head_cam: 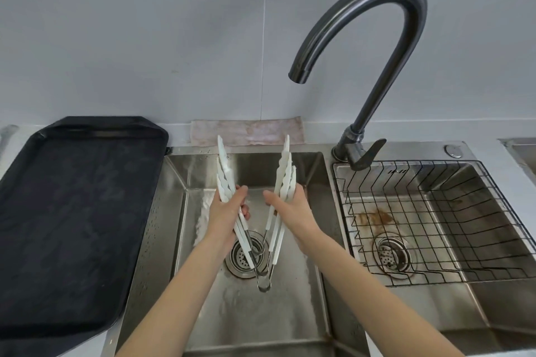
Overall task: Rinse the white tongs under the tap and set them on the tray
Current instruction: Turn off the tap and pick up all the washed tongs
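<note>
Over the left sink basin [174,211], the left hand [224,211] and right hand [293,207] each close around one arm of the white tongs [282,180], spread in a V with tips up, below the dry tap [298,74], the black tray [72,211] lying on the table to the left.

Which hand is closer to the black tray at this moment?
Left. The left hand holds the tongs over the left sink basin, nearer the black tray. The right hand is farther right, toward the tap.
</note>
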